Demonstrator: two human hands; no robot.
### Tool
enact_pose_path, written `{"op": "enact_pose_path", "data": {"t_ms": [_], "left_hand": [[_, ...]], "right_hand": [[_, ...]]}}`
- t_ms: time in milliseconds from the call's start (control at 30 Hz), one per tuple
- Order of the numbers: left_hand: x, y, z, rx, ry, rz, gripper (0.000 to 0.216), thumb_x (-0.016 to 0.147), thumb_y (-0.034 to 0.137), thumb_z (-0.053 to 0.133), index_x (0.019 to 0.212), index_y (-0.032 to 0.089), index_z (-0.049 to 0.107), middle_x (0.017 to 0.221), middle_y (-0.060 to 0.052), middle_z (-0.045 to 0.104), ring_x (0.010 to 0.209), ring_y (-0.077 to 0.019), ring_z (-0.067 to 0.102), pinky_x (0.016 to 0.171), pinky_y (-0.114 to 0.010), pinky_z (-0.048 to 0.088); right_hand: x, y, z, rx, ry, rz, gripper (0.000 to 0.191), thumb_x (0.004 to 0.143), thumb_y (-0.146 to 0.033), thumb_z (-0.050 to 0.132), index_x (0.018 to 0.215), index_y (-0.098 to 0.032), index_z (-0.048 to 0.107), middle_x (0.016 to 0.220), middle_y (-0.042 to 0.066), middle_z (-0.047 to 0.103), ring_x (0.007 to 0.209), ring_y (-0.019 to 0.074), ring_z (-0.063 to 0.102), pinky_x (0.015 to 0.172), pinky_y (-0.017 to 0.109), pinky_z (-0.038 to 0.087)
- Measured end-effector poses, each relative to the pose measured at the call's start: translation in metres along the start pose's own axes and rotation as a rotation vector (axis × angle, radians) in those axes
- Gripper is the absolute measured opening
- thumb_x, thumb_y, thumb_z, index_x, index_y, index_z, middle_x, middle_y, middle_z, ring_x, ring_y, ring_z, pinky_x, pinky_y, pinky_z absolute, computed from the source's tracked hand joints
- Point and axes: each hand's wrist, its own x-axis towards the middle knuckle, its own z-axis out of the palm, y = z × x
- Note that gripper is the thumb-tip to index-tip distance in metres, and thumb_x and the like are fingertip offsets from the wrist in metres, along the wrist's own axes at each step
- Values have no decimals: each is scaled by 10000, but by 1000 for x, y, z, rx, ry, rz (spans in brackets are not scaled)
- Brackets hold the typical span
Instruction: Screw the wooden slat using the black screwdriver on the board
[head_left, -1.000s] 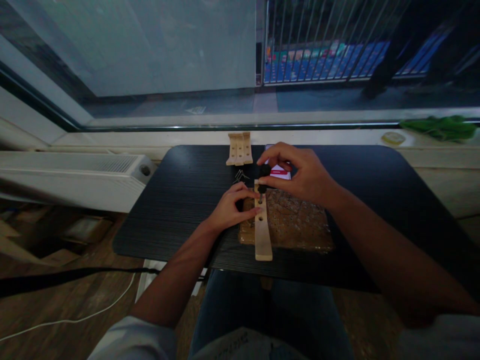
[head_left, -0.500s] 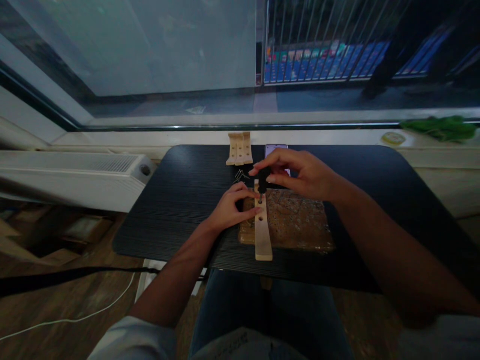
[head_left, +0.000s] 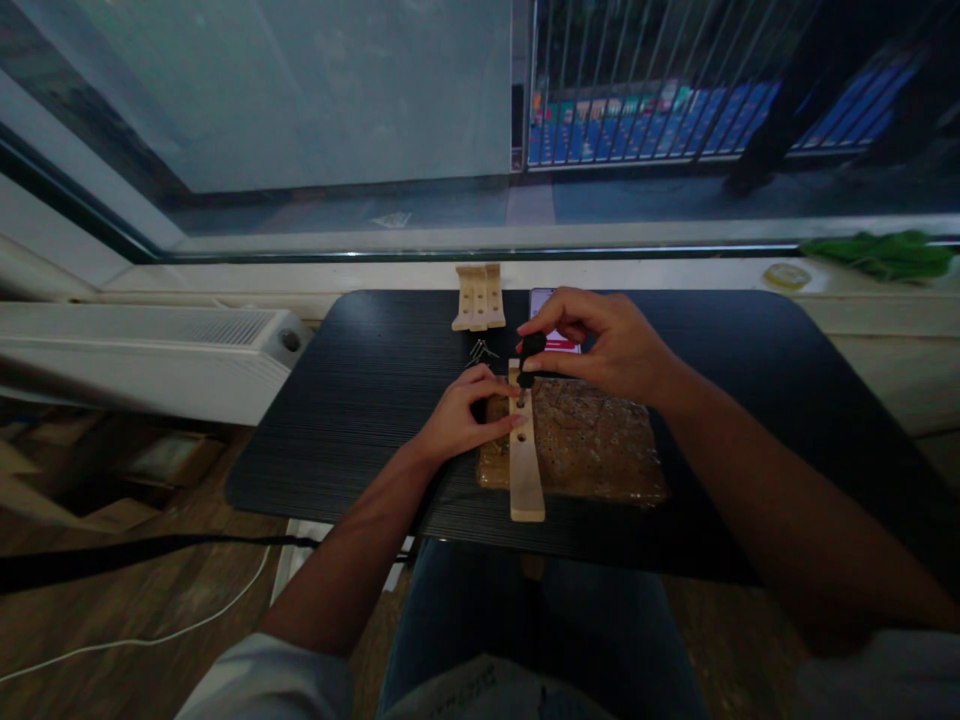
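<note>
My right hand [head_left: 615, 345] is closed round the black handle of a small screwdriver [head_left: 531, 350], fingertips and thumb pinching it. Its shaft points down into the upper hole of a pale wooden strip [head_left: 527, 480], which has another hole below. With thumb and forefinger on either side of that upper hole, my left hand [head_left: 465, 415] grips the strip. The strip lies across the left part of a brown slab [head_left: 592, 440] wrapped in clear film. Just beyond my left hand lies a little pile of screws [head_left: 480, 352].
Several similar wooden pieces [head_left: 480, 298] stand together at the table's far edge. A phone [head_left: 562, 343] with a lit screen lies behind my right hand. The black table [head_left: 330, 430] meets the windowsill; a radiator [head_left: 150, 350] is at left. Green leafy stuff [head_left: 877, 257] rests on the sill.
My right hand has turned slightly and its fingers have shifted round the screwdriver handle, showing more of the phone screen. The left hand, strip and slab stay in place.
</note>
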Motion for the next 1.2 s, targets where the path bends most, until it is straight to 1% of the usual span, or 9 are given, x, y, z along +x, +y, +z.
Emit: {"op": "enact_pose_path", "data": {"t_ms": [133,267,367,467,633,833,933,1067,1200], "left_hand": [[0,0,-1,6,-14,-13,263,761,352,733,956,176,710,895,-45,582,867,-180,581,795,-336,491],[0,-1,-1,18,-10,-2,264,764,358,731,953,175,711,885,-44,575,869,-185,582,810,-348,491],[-1,-2,0,23,-16,-7,261,766,365,727,961,192,712,892,-43,585,885,-188,583,834,-357,490],[0,-2,0,22,-16,-16,264,758,375,731,948,192,715,894,-43,588,890,-191,582,841,-360,488],[0,0,0,26,-11,-25,266,760,385,729,943,192,719,850,-34,560,844,-180,561,791,-339,486],[0,0,-1,19,-19,-30,291,764,393,724,971,188,724,842,-30,535,828,-171,545,774,-330,482],[0,1,-1,18,-23,-22,283,767,378,724,972,183,723,856,-33,549,845,-173,552,803,-341,482],[0,1,-1,14,-19,-35,292,764,385,725,968,176,723,864,-41,560,858,-181,562,797,-336,485],[0,0,0,9,-9,-39,283,751,398,733,943,191,723,858,-35,562,838,-174,561,776,-325,488]], "right_hand": [[-1,0,3,-31,45,1,207,747,-287,745,847,-147,629,674,-54,528,567,57,427,584,226,359],[-1,-1,6,-68,67,2,200,756,-266,735,877,-157,620,750,-33,595,602,67,477,607,226,395],[-1,0,8,-67,37,-66,162,798,-267,704,910,-164,647,846,-1,661,677,88,549,671,246,434],[-1,3,7,-70,11,-145,176,821,-325,692,917,-177,682,832,9,685,739,109,585,712,264,445],[-1,4,-2,-50,-77,-186,268,844,-315,666,1067,-169,685,871,22,693,684,89,535,641,245,413],[-1,1,-10,79,-222,2,284,886,-224,573,1144,-138,654,1052,68,705,709,84,565,630,237,437],[0,-1,-9,152,-246,88,284,875,-207,561,1137,-143,647,1054,66,699,747,91,587,656,243,462],[0,-2,-8,153,-207,124,268,844,-206,607,1096,-135,666,972,57,710,682,80,557,617,236,440],[1,-1,-7,103,-116,111,235,793,-254,696,991,-129,695,845,30,712,553,51,431,546,224,365]]}}
